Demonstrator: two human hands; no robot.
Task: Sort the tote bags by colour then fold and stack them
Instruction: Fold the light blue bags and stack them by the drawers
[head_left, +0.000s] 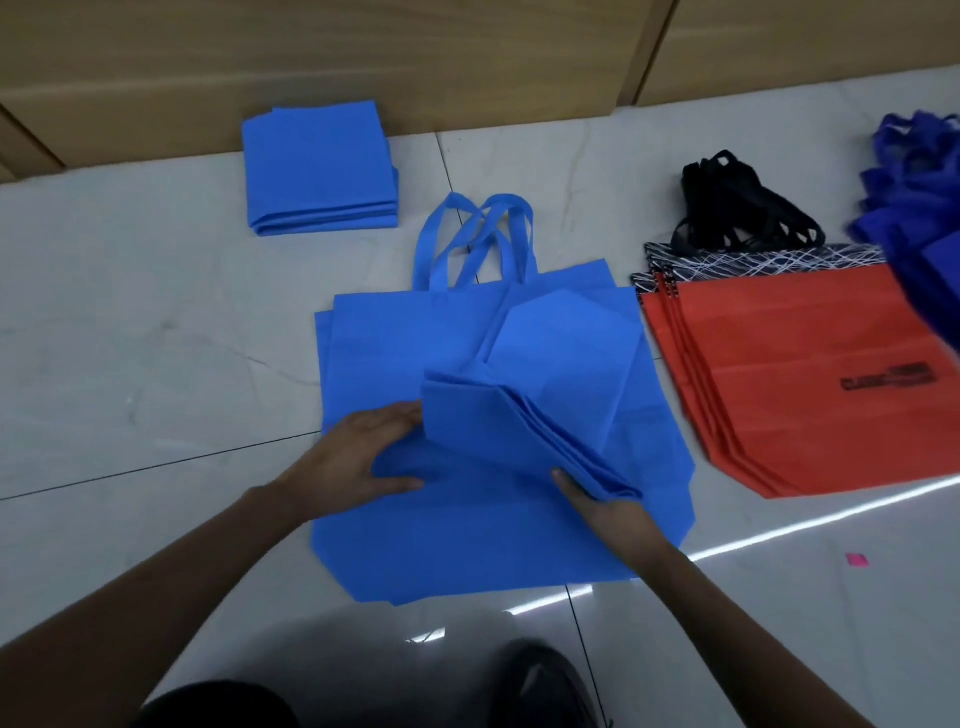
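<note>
A partly folded light blue tote bag (498, 431) is lifted over a flat pile of light blue tote bags (395, 353) on the floor. My left hand (358, 457) grips its left edge, thumb under the fold. My right hand (608, 506) holds its lower right corner from beneath, with the fingers hidden by the fabric. A stack of folded light blue bags (319, 166) lies at the back left. To the right is a fanned pile of orange bags (810, 374) with black handles (737, 208). Dark blue bags (919, 208) sit at the far right edge.
The floor is glossy white tile (130, 364). A wooden cabinet front (363, 52) runs along the back. A small pink scrap (857, 560) lies at the lower right. My dark-clothed knee and a dark shoe (540, 680) are at the bottom edge.
</note>
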